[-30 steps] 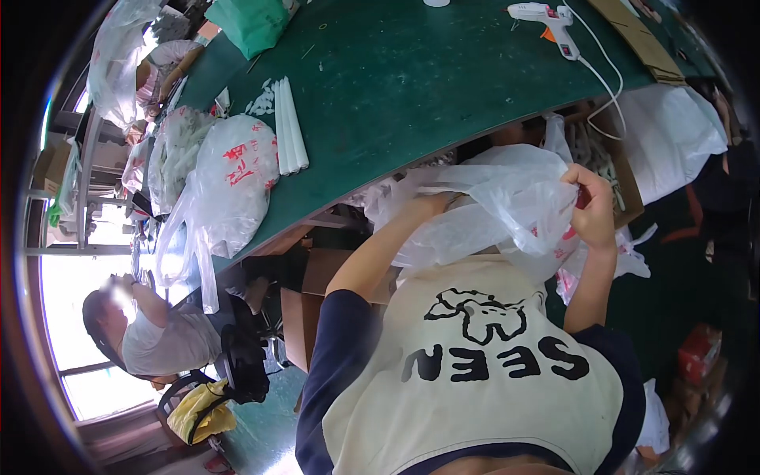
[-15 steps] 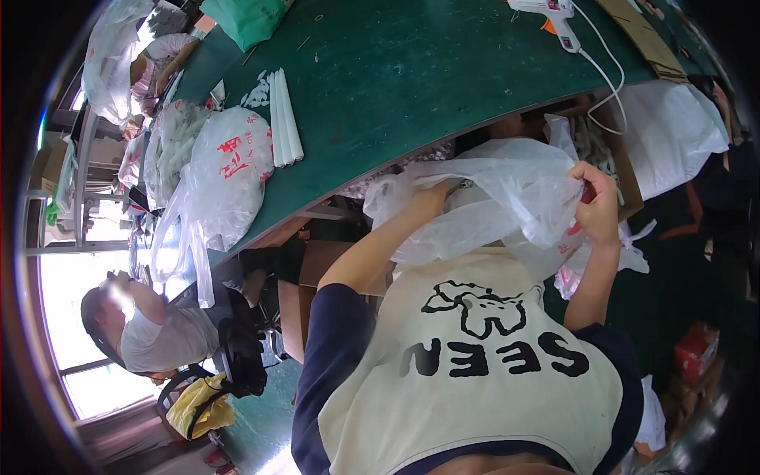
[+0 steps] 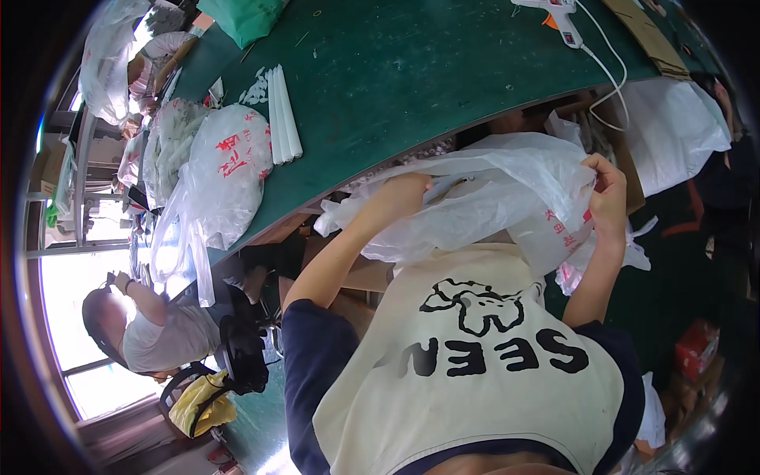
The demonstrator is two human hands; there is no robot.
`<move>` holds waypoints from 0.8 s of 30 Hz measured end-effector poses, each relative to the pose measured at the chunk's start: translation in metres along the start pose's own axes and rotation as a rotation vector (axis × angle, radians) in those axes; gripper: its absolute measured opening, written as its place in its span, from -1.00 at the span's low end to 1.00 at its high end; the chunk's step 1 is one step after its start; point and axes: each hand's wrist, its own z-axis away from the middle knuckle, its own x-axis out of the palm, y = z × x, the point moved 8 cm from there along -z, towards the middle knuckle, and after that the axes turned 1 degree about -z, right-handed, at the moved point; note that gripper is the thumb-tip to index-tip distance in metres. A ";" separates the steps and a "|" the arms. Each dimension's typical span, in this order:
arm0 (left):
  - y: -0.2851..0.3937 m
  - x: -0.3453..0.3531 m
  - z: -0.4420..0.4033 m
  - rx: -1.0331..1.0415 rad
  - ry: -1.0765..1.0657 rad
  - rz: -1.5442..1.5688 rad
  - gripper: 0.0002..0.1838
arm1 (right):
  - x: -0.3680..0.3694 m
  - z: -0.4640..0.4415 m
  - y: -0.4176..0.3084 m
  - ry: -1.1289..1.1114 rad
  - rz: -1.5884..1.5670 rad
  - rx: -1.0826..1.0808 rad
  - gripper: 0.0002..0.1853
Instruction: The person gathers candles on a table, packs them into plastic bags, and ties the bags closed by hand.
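A translucent white plastic bag (image 3: 491, 218) with red print lies across my lap, under the table edge. At its upper right rim, my right hand (image 3: 608, 186) pinches the plastic and holds the bag up. My left hand (image 3: 408, 194) is closed at the bag's mouth around a narrow grey object (image 3: 450, 187), whose exact kind I cannot make out. Part of that object is hidden by the hand and the bag folds.
The green table (image 3: 396, 71) holds white sticks (image 3: 283, 115), small white pieces (image 3: 255, 89), a filled plastic bag (image 3: 229, 174), a green bag (image 3: 245, 17) and a corded glue gun (image 3: 560, 20). A cardboard box (image 3: 633, 178) stands right; a seated person (image 3: 170, 336) is left.
My left hand has moved left and come out of the bag folds, with the grey object now showing in it. My right hand has shifted slightly right, still on the bag's rim.
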 end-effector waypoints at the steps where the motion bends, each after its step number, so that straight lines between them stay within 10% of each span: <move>1: 0.002 -0.004 0.002 -0.053 -0.030 0.080 -0.73 | 0.000 0.000 0.001 -0.002 0.003 0.002 -0.84; 8: 0.028 0.003 -0.010 0.269 0.373 0.005 -0.79 | 0.009 0.003 -0.007 -0.028 0.004 -0.034 -0.86; 24: 0.033 0.035 -0.064 0.094 0.186 0.083 -0.80 | 0.024 -0.006 -0.015 -0.054 0.067 0.006 -0.86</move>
